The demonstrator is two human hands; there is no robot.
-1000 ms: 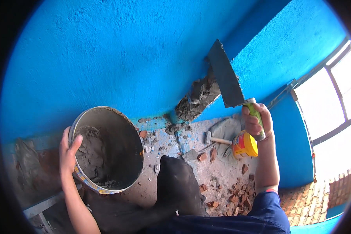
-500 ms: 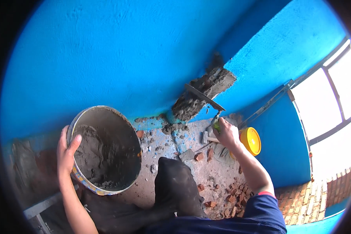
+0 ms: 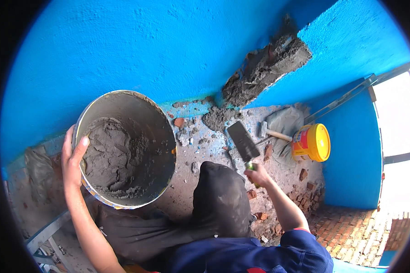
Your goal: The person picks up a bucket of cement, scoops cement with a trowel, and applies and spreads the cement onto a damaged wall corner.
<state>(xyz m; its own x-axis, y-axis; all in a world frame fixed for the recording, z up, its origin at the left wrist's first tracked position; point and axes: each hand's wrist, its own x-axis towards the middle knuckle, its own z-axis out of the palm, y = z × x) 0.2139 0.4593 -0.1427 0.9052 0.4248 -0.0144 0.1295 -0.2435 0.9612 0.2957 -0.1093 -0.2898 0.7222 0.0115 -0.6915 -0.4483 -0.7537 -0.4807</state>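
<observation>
My left hand [image 3: 73, 159] grips the rim of a large bucket [image 3: 161, 150] of wet grey mortar [image 3: 107, 157], with the thumb over the edge. My right hand [image 3: 258, 175] holds a green-handled trowel, its dark rectangular blade [image 3: 241, 140] pointing away from me, over the rubble-strewn floor beside my dark-trousered knee [image 3: 218, 191]. Beyond the blade, a rough band of grey mortar [image 3: 264, 73] runs up the edge of the blue wall [image 3: 132, 50], with a heap of mortar [image 3: 216, 118] at its foot.
A hammer [image 3: 278, 134] and a yellow bucket [image 3: 315, 142] lie right of the trowel on a grey sheet [image 3: 280, 116]. Broken brick [image 3: 303, 173] litters the floor [image 3: 184, 191]. A metal frame [image 3: 48, 236] is at lower left, bright window openings [image 3: 396, 118] and brickwork [image 3: 351, 232] at right.
The trowel has come away from the mortar band and down toward my knee. The mortar band, bucket and floor items sit differently in view as the camera shifted; my left hand still grips the bucket.
</observation>
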